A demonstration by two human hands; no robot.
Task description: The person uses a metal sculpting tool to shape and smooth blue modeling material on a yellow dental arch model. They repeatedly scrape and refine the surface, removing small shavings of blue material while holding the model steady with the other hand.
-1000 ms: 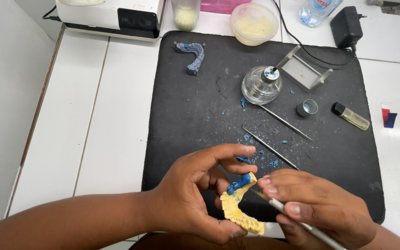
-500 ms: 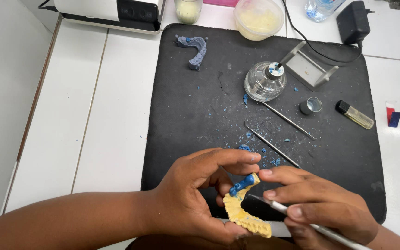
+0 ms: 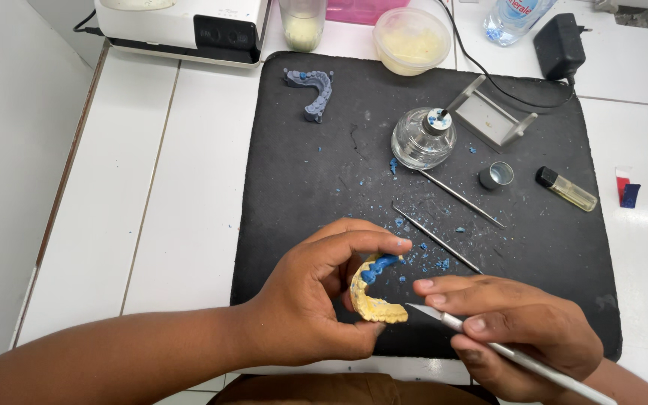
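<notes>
two hands work over the black mat. left hand (image 3: 305, 315) has its grip closed round a yellow plaster dental cast with blue wax (image 3: 375, 294). right hand (image 3: 515, 330), just right of it, has its grip closed on a thin metal carving tool (image 3: 504, 351).

Bright even daylight, soft shadows, sharp focus, slight wide-angle edge distortion

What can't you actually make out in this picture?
- Head view: the yellow tooth model is partly hidden by the left hand.
- The thin tool tip is too small to tell; its far end is cut off by the bottom edge.
- The white machine is cut off at the top.
</notes>
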